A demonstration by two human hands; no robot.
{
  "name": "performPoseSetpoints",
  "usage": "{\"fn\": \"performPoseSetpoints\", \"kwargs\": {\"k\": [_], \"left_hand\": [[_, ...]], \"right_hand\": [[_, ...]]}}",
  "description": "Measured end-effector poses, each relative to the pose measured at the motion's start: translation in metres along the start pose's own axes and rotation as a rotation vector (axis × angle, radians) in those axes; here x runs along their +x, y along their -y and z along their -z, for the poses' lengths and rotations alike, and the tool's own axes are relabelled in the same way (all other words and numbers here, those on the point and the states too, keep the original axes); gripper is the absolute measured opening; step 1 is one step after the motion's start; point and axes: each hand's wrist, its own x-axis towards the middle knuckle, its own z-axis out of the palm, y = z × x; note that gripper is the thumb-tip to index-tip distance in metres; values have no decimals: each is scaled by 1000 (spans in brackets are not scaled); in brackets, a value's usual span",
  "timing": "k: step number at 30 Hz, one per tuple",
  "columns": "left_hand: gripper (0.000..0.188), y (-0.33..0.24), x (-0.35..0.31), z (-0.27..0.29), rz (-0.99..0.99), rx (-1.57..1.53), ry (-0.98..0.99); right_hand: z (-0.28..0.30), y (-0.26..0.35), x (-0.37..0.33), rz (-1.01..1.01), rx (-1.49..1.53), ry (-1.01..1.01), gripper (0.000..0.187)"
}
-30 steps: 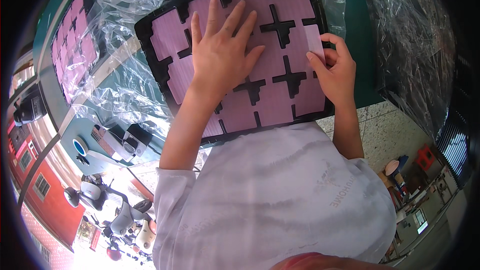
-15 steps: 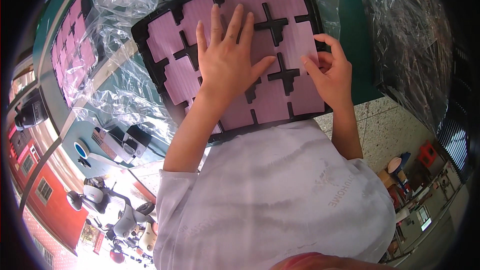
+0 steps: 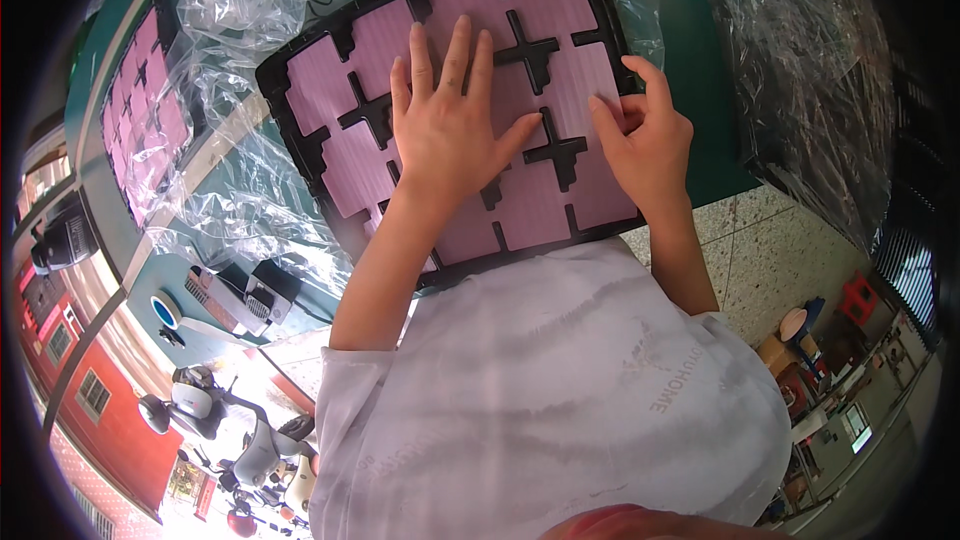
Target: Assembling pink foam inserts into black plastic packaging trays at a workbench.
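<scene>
A black plastic tray [image 3: 318, 172] lies tilted across the table in front of me, its compartments lined with pink sheets [image 3: 530, 210]. Flat on the middle of these sheets rests my left hand [image 3: 443, 130], fingers spread and holding nothing. At the tray's right side, my right hand [image 3: 648, 135] pinches the edge of a pink sheet [image 3: 583, 75] between thumb and curled fingers. Its index finger is raised apart near the tray's rim. Whether the sheet is lifted there is hard to see, as the fingers cover that edge.
Clear plastic film [image 3: 240, 0] lies crumpled left of the tray, and more film [image 3: 810, 60] hangs at the right. Another tray with pink pieces [image 3: 145, 110] sits at the far left. A tape roll [image 3: 165, 308] and a grey device [image 3: 262, 302] lie at the lower left.
The tray appears shifted slightly left and up in view, along with both hands. My right thumb and fingers have moved slightly at the sheet's edge; my left hand stays flat.
</scene>
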Motion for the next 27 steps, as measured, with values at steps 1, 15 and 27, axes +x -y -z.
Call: {"fn": "performPoseSetpoints", "kwargs": {"k": [1, 15, 27], "left_hand": [[89, 0, 0, 0, -3, 1, -3], [88, 1, 0, -6, 13, -50, -15], [89, 4, -8, -13, 29, -25, -42]], "right_hand": [[-2, -1, 1, 46, -81, -36, 50], [-9, -3, -6, 586, -568, 44, 63], [-7, -12, -16, 576, -841, 282, 101]]}}
